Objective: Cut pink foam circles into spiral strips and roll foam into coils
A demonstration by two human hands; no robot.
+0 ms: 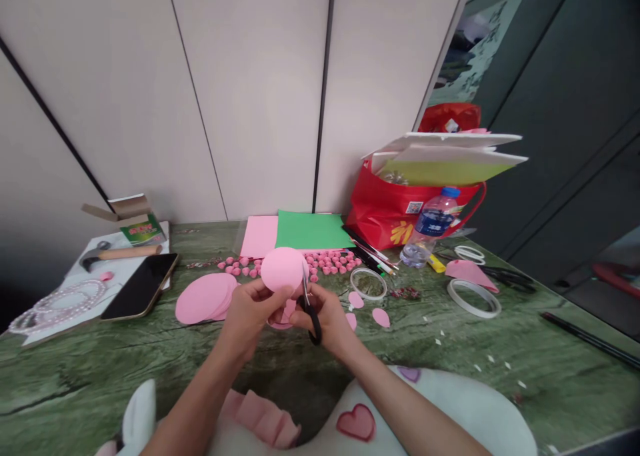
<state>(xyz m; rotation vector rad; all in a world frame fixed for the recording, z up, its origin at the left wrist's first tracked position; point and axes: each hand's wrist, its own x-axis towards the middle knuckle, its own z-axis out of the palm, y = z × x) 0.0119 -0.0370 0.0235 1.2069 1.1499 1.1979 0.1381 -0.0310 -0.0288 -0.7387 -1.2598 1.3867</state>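
My left hand (256, 307) pinches the lower edge of a round pink paper disc (281, 267), held upright above the table. My right hand (325, 313) is closed around the black handles of a pair of scissors (313, 317), whose blades point up at the disc's right edge. Pink paper is partly hidden below and between my hands. On the left lies a stack of pink paper circles (206, 298). Behind my hands are rows of small pink pieces (333, 263). Pink petal-shaped cutouts (381, 317) lie to the right.
Green paper (315, 230) lies at the back. A red bag (383, 206), water bottle (431, 228) and tape roll (474, 299) stand or lie right. To the left are a phone (141, 286), hammer (120, 253) and bead strings (65, 306). A plush (440, 409) is in front.
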